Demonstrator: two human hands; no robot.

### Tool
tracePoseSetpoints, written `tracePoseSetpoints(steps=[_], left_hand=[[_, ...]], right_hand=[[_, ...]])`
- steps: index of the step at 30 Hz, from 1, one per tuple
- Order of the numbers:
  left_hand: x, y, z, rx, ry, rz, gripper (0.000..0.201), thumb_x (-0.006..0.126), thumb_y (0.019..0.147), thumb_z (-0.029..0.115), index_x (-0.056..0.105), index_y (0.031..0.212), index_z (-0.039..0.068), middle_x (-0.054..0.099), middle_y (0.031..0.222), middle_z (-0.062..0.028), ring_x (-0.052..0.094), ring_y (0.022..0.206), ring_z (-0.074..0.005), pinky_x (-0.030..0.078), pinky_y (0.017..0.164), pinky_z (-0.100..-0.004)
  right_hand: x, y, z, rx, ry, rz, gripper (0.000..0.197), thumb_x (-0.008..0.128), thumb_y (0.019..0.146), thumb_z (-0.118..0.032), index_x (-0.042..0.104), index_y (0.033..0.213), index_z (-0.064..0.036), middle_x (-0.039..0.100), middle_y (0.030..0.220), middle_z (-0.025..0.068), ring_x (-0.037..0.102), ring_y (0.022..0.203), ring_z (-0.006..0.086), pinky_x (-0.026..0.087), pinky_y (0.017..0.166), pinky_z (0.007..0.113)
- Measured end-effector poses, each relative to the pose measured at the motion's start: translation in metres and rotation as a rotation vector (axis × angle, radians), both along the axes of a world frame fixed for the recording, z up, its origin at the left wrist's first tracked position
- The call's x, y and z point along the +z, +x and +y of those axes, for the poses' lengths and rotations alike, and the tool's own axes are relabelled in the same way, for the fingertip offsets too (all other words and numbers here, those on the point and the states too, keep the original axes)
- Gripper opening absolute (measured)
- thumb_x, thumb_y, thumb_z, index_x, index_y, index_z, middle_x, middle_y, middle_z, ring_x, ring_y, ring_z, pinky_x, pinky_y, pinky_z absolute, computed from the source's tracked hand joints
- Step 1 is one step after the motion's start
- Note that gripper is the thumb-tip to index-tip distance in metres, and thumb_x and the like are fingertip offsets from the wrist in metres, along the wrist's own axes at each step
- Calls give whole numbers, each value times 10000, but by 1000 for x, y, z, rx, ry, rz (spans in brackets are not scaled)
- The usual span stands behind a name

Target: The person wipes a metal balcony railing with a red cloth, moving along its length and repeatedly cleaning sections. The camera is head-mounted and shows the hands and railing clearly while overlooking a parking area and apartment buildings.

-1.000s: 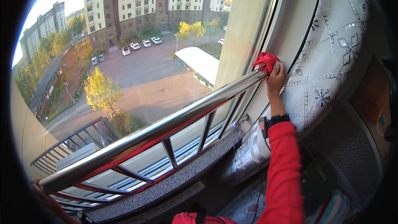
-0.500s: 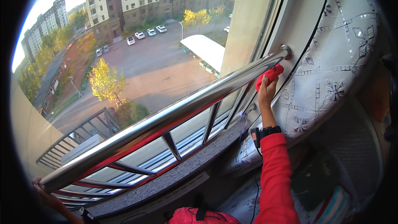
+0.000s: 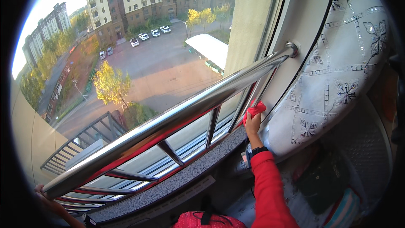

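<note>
My right hand (image 3: 253, 124), in a red sleeve with a dark wristband, grips a red cloth (image 3: 255, 109) and presses it against a thin upright bar near the right end of the steel window railing (image 3: 177, 116). My left hand (image 3: 42, 192) clasps the far left end of the thick top rail at the lower left edge of the view. The railing runs diagonally from lower left up to a wall mount (image 3: 291, 50) at the upper right.
A grey speckled stone sill (image 3: 185, 177) lies under the railing. A pale curtain with butterfly embroidery (image 3: 337, 71) hangs at the right. Behind the glass are a car park, trees and apartment blocks far below. Bags and fabric lie at the lower right.
My right hand has carried the red cloth down from the top rail's right end to a lower upright bar. The left hand has stayed on the rail's left end.
</note>
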State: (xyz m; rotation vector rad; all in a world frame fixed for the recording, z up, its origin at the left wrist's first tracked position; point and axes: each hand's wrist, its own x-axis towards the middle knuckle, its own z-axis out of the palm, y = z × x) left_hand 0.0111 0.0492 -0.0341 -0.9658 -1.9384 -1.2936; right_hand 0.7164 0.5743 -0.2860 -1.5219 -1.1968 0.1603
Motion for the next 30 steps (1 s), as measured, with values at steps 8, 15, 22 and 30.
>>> tracePoseSetpoints(steps=[8, 15, 22, 30], left_hand=[[-2, 19, 19, 82, 80, 53, 493, 215, 1095, 315, 588, 955, 25, 552, 906, -83, 539, 894, -197, 411, 899, -307], [3, 26, 29, 88, 113, 151, 478, 261, 1077, 299, 586, 857, 26, 569, 832, -83, 548, 821, -194, 435, 828, -318], [2, 22, 32, 62, 153, 124, 477, 248, 1073, 298, 573, 864, 18, 566, 862, -92, 540, 833, -221, 428, 849, -341], [-2, 13, 38, 86, 185, 183, 534, 193, 1060, 322, 590, 888, 8, 557, 870, -117, 543, 860, -245, 430, 886, -358]], right_hand=[[164, 3, 12, 35, 426, -44, 277, 651, 915, -187, 594, 1108, 4, 661, 1043, 193, 637, 983, 383, 484, 874, 447], [201, 8, 30, 0, 466, -85, 406, 661, 923, -230, 552, 1230, 12, 648, 1147, 214, 623, 1050, 402, 473, 919, 452], [39, -9, -4, -73, -58, -46, 436, 646, 927, -257, 541, 1264, 0, 630, 1202, 241, 603, 1108, 443, 460, 948, 494], [63, -44, -80, 348, 51, 342, 459, 492, 1054, -371, 540, 1302, 13, 641, 1190, 133, 581, 1104, 231, 432, 981, 333]])
